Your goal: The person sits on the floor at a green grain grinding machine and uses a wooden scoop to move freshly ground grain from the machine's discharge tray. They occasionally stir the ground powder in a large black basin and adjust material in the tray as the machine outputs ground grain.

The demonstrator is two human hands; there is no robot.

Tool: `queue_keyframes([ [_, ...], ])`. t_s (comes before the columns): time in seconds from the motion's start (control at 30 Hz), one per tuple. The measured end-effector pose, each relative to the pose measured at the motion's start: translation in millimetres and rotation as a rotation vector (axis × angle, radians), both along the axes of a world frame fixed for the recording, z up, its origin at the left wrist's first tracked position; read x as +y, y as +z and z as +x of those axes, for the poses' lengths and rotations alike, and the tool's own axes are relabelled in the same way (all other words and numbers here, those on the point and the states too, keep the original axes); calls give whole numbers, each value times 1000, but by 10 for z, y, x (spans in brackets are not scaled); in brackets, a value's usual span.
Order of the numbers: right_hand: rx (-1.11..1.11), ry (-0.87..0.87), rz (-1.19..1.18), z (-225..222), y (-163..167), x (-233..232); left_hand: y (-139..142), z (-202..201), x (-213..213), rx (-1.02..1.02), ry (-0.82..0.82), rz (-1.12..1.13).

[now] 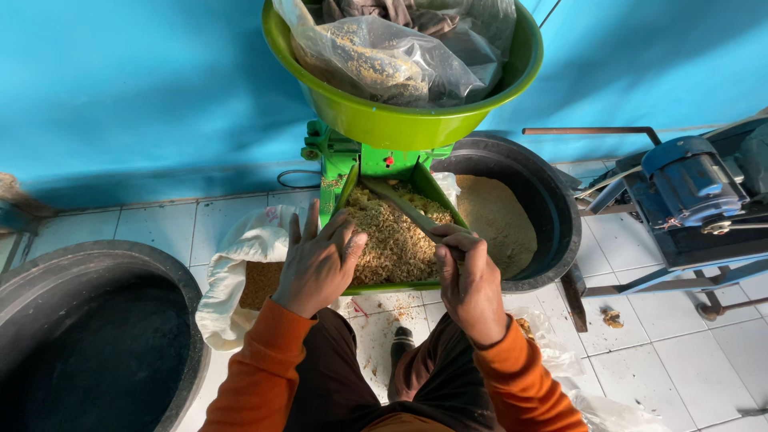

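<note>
We grip one stick [404, 210] in our right hand [470, 280], its long axis slanting up-left across the green hopper [448, 202] of chopped feed. Our left hand [320, 262] rests unclenched on the hopper's left edge. Two black tubs [552, 216] flank the hopper; one green basin [400, 124] sits above.

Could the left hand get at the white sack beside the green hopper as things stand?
Probably yes. The left hand rests on the hopper edge, right beside the open white sack, and nothing lies between them; the right hand grips a stick elsewhere.
</note>
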State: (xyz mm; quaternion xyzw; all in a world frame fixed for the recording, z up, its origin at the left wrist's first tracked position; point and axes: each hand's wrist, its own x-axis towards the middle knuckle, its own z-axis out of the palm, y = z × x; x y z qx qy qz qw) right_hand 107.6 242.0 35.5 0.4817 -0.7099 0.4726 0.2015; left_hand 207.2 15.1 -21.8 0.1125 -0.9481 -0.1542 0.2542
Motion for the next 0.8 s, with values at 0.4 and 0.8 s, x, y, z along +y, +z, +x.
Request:
queue_keyframes([
  [0.4, -131, -53, 24, 75, 16, -101, 114, -62, 95, -30, 31, -18],
  [0.8, -83, -91, 28, 45, 315, 258, 40, -64, 27, -42, 11, 0],
])
